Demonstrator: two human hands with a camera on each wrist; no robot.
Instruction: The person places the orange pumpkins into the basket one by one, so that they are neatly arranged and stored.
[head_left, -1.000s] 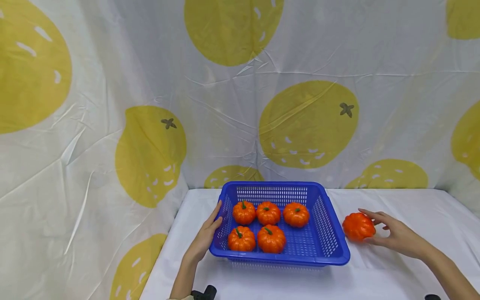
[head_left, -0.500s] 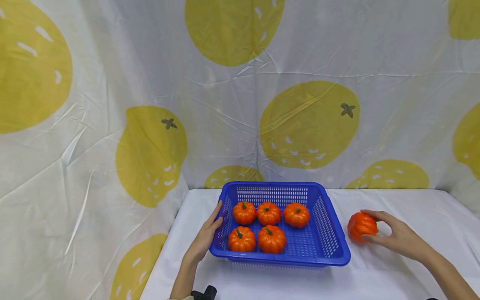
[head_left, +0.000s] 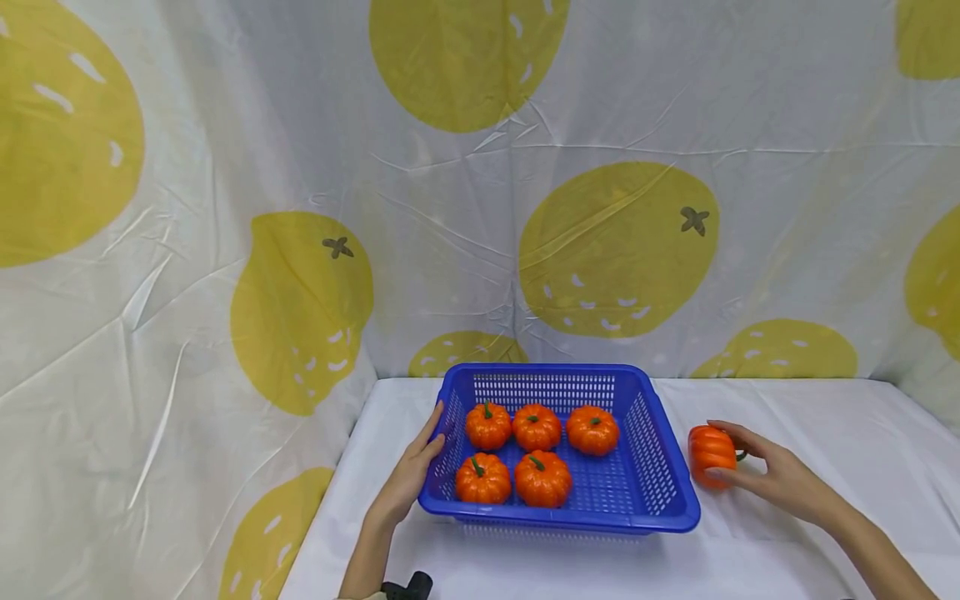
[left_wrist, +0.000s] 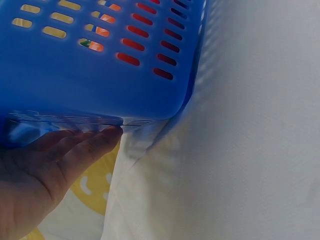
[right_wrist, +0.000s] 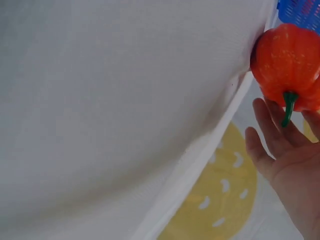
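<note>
A blue plastic basket [head_left: 558,518] stands on the white-covered table with several small orange pumpkins [head_left: 543,478] in it, their green stems mostly upward. My left hand [head_left: 405,477] rests against the basket's left outer wall; in the left wrist view, extended fingers [left_wrist: 95,147] touch it from outside. To the right of the basket, my right hand [head_left: 780,477] holds another orange pumpkin [head_left: 711,455] between thumb and fingers. That pumpkin lies on its side, its green stem turned toward my palm. The right wrist view shows its stem side [right_wrist: 287,65] facing the fingers.
A white cloth [head_left: 832,433] covers the table. Behind it and at the left hangs a white curtain [head_left: 450,242] printed with yellow lemons. The held pumpkin sits just beyond the basket's right rim [head_left: 671,433].
The pumpkin in my right hand has turned, so its stem now shows on the right. It moved slightly right, then back left toward the basket. My left hand and the basket stay put.
</note>
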